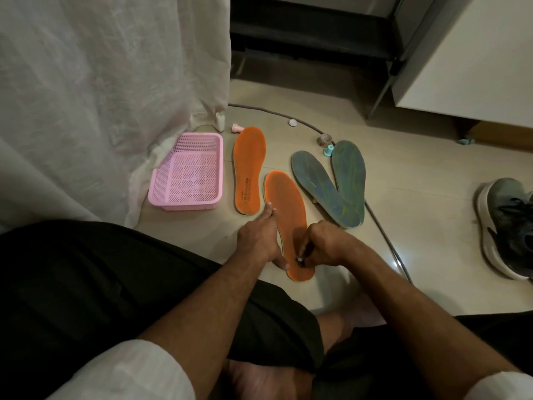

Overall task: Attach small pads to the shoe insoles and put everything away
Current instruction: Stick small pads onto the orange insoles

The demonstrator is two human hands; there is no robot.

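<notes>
Both hands work the near insole [288, 215]: left [256, 235] flat, right [320, 243] pinching something small; basket [161, 194] beside.

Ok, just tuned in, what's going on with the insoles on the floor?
A person sits on the floor. The left hand steadies the nearer orange insole by its edge while the right hand presses a small object onto its heel end. The second orange insole, two grey-green insoles and the pink basket lie untouched.

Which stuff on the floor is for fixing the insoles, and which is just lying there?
For the job: two orange insoles, two grey-green insoles, pink basket, left hand, right hand.

Lying about: sneaker, cable, curtain.
</notes>
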